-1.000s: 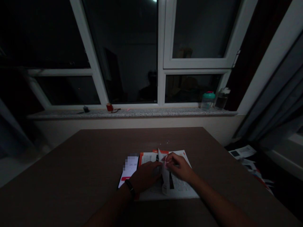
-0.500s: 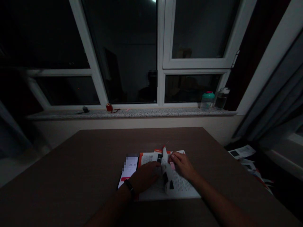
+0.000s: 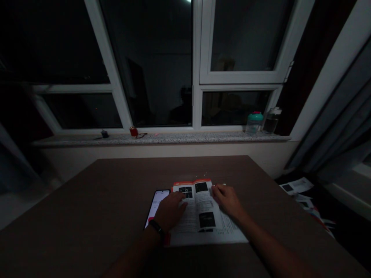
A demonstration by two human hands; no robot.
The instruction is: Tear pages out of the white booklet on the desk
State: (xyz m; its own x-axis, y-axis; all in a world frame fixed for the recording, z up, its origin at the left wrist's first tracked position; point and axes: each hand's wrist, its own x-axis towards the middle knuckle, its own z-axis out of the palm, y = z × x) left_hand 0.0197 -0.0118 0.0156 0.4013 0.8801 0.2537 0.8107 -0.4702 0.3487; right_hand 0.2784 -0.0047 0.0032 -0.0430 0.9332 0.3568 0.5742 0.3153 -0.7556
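Hands: Both hands lie on an open booklet [image 3: 203, 216], one on each page.

Left hand: My left hand [image 3: 171, 211] is flat and open, with its fingers on the left page. Its side lies over the edge of a phone [image 3: 156, 206]. It holds nothing.

Right hand: The right hand [image 3: 227, 200] is open, with its fingers bent a little. Its fingertips rest on the right page. It does not pinch anything.

Wrist: A black wristband [image 3: 157, 227] goes around the left wrist.

Booklet: It lies open and flat near the near edge of a brown table [image 3: 246, 173]. Its pages are white, with dark pictures and lines of small print. A red strip runs along its top.

Phone: It lies on the table, just left of the booklet, and its screen is lit.

Window sill: A speckled window sill [image 3: 179, 139] runs past the far side of the table. A jar with a green lid [image 3: 254, 122] and a clear bottle [image 3: 271, 120] stand on it, side by side. A small red thing [image 3: 133, 131] sits on it too.

Floor: Some papers [image 3: 295, 187] lie down to the right of the table.
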